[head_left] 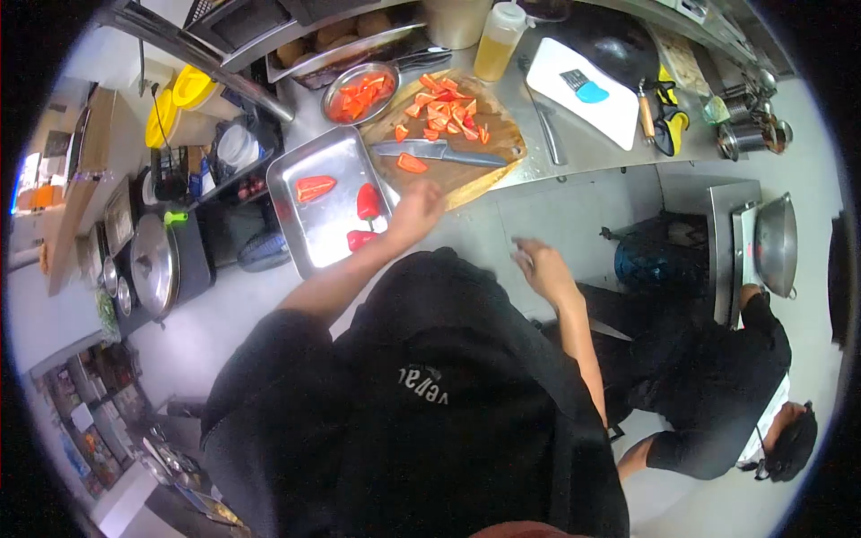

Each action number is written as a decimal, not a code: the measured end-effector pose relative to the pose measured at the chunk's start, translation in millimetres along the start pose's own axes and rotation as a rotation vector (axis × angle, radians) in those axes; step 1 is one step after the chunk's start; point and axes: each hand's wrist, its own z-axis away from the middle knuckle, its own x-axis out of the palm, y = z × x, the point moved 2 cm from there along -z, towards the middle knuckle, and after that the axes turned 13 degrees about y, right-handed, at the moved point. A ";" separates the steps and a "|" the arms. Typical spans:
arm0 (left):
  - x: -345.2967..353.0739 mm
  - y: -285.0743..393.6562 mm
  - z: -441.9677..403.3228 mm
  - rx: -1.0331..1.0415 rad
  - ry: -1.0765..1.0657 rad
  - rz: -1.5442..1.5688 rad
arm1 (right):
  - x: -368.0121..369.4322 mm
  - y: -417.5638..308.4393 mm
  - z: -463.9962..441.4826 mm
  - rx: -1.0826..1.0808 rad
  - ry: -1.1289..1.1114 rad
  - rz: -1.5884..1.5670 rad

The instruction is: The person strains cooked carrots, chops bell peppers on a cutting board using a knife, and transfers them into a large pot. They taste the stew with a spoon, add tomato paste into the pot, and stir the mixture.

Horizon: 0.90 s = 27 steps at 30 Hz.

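Observation:
My left hand (420,213) is over the near edge of the wooden cutting board (493,112), its fingers curled in; what they hold, if anything, is hidden. My right hand (542,270) hangs in the air off the counter, holding nothing, fingers loosely apart. A knife (439,152) with a grey handle lies across the board. Behind it are many cut red pepper pieces (444,112), and a single pepper piece (412,163) lies in front. Left of the board, a metal tray (327,229) holds a pepper half (315,187) and red peppers (369,203) near my left forearm.
A metal bowl (360,92) of cut pepper stands behind the board, near an oil bottle (500,43). To the right are a white board (583,94) with a blue brush (587,88) and a metal utensil (549,130). A co-worker (708,386) is at the right by a wok (776,244).

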 end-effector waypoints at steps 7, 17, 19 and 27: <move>9.7 17.5 -12.2 -0.031 0.268 -0.109 | 57.5 44.2 -138.9 -0.479 0.216 0.057; 52.4 53.5 11.1 0.026 0.495 -0.237 | 67.3 37.6 -201.4 -0.681 -0.038 0.251; 45.0 48.4 3.0 -0.100 0.547 -0.299 | 71.9 38.9 -207.8 -0.746 0.011 0.241; 28.1 16.2 8.4 -0.430 0.632 -0.256 | 68.5 28.6 -225.7 -0.642 -0.271 0.243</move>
